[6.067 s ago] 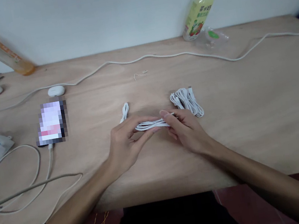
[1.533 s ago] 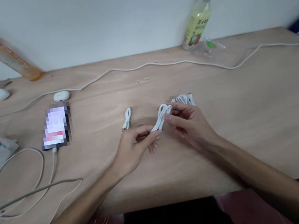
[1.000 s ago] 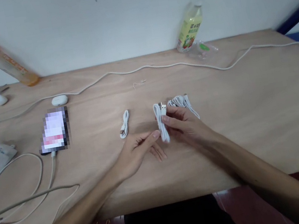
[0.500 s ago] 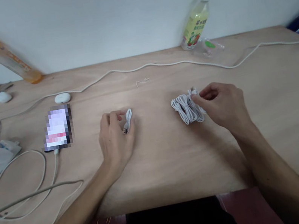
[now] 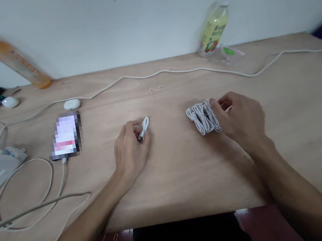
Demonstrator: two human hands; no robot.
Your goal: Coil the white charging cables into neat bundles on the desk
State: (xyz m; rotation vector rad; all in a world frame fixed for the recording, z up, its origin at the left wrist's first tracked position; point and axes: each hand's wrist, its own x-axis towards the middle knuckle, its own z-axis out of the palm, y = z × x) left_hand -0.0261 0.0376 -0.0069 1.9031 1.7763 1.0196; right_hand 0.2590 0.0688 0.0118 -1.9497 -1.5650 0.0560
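Lightly pinch the small cable coil (image 5: 145,125) on the tabletop (image 5: 176,175), your left hand (image 5: 130,150) curled nearly closed around it. Your right hand (image 5: 242,119), half-curled, touches the cable row (image 5: 202,117), grip hidden; steady the loops so none snag.

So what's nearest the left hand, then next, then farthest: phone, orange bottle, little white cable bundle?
From the left hand:
1. Little white cable bundle: right at the hand.
2. Phone: off to its left.
3. Orange bottle: farther back, also left.
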